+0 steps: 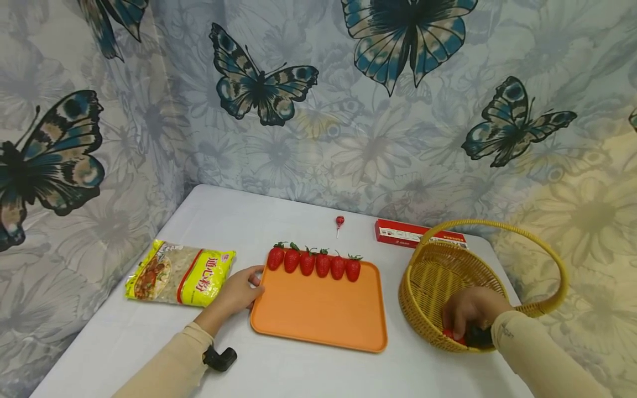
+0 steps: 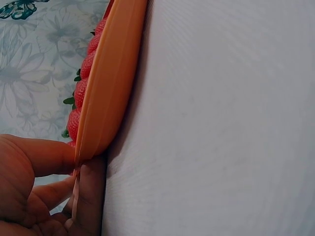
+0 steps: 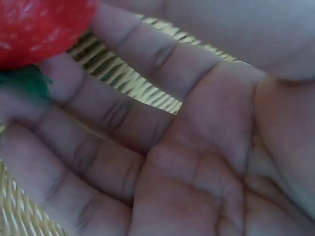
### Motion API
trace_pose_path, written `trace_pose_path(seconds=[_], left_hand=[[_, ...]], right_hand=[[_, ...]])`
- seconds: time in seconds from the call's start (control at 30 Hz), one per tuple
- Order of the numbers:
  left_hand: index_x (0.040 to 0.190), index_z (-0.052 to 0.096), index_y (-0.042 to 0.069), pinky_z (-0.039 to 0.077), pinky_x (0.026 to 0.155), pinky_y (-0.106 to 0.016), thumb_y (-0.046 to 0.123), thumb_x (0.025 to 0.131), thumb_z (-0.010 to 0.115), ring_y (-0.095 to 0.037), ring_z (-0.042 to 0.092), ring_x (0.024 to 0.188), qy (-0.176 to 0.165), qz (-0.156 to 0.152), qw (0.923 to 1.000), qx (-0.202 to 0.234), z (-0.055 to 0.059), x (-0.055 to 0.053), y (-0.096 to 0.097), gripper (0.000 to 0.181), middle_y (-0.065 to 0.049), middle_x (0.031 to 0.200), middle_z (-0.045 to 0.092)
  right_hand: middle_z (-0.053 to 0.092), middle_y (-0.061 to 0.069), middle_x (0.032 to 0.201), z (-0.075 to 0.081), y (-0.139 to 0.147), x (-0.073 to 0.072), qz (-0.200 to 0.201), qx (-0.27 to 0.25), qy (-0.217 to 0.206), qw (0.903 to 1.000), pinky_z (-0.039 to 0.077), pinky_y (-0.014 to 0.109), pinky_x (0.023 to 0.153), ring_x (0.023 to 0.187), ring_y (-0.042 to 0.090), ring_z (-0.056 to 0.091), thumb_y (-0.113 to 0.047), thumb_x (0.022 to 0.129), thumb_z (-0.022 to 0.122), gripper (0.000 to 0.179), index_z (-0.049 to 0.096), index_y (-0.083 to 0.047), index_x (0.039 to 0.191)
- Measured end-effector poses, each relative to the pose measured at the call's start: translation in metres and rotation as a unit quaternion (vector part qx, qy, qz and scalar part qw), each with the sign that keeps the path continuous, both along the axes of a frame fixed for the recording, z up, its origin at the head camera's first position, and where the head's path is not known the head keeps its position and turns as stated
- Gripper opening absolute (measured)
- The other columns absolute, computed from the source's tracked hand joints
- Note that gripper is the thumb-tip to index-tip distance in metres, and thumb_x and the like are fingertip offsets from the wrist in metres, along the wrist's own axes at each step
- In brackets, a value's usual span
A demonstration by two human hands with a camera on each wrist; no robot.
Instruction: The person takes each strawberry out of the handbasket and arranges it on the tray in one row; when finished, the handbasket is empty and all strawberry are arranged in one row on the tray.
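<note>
My left hand (image 1: 242, 288) grips the left edge of an orange tray (image 1: 318, 309), thumb over the rim and fingers beneath it, as the left wrist view shows. Along the tray's far edge several red strawberries (image 1: 323, 263) stand in a row, green leaves pointing away from me. On the right, my right hand (image 1: 474, 309) reaches down inside a woven yellow basket (image 1: 413, 318). It pinches a strawberry (image 3: 42, 29) low in the basket near the front wall; in the right wrist view the berry lies at the fingertips, its green leaves showing below.
A yellow bag of dry food (image 1: 181, 273) lies left of the tray. Behind the tray are a red lollipop (image 1: 340, 220) and a long red box (image 1: 398, 233), partly behind the basket. The basket's tall handle (image 1: 497, 222) arches above it. Butterfly-patterned cloth (image 1: 318, 155) closes off the back.
</note>
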State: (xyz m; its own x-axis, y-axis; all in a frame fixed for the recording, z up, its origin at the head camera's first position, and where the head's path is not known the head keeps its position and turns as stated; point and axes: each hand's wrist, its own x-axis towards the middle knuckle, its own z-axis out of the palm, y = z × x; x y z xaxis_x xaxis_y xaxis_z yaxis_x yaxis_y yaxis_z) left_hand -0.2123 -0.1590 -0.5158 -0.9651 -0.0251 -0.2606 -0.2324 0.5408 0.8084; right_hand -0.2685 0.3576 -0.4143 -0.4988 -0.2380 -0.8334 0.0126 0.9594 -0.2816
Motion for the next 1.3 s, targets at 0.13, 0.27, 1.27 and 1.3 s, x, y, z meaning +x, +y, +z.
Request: trace_pose_path(seconds=[0.13, 0.27, 1.27, 1.3], left_hand=[[0.143, 0.049, 0.012, 0.051, 0.053, -0.029, 0.013, 0.092, 0.068, -0.018, 0.055, 0.064, 0.001, -0.001, 1.0000, 0.000, -0.001, 0.000, 0.000, 0.055, -0.005, 0.098, 0.053], [0.143, 0.049, 0.012, 0.051, 0.053, -0.029, 0.012, 0.091, 0.068, -0.018, 0.055, 0.064, 0.002, -0.001, 1.0000, 0.005, -0.001, 0.000, 0.000, 0.055, -0.005, 0.097, 0.053], [0.144, 0.049, 0.012, 0.052, 0.054, -0.029, 0.012, 0.092, 0.067, -0.018, 0.055, 0.066, 0.006, -0.004, 0.9999, 0.012, -0.001, 0.001, -0.002, 0.055, -0.006, 0.098, 0.053], [0.144, 0.049, 0.012, 0.052, 0.054, -0.029, 0.012, 0.092, 0.067, -0.018, 0.056, 0.066, 0.006, -0.005, 0.9999, 0.014, -0.001, 0.001, -0.002, 0.055, -0.006, 0.098, 0.053]], right_hand=[[0.059, 0.008, 0.091, -0.001, -0.001, 0.002, 0.004, 0.007, 0.001, 1.0000, 0.050, 0.040, 0.073, 0.083, 0.024, 0.055, -0.003, 0.075, 0.076, 0.018, 0.067, -0.007, 0.091], [0.059, 0.008, 0.090, 0.001, -0.001, 0.005, -0.008, -0.008, 0.015, 0.9998, 0.050, 0.038, 0.072, 0.082, 0.024, 0.055, -0.003, 0.077, 0.074, 0.018, 0.066, -0.004, 0.093], [0.058, 0.018, 0.110, 0.016, -0.155, 0.002, -0.249, -0.296, 0.167, 0.9070, 0.053, 0.036, 0.083, 0.092, 0.027, 0.058, -0.019, 0.100, 0.057, 0.038, 0.044, 0.007, 0.124], [0.059, 0.018, 0.110, 0.014, -0.156, 0.000, -0.259, -0.297, 0.164, 0.9044, 0.054, 0.038, 0.084, 0.092, 0.028, 0.059, -0.018, 0.099, 0.058, 0.037, 0.046, 0.007, 0.123]])
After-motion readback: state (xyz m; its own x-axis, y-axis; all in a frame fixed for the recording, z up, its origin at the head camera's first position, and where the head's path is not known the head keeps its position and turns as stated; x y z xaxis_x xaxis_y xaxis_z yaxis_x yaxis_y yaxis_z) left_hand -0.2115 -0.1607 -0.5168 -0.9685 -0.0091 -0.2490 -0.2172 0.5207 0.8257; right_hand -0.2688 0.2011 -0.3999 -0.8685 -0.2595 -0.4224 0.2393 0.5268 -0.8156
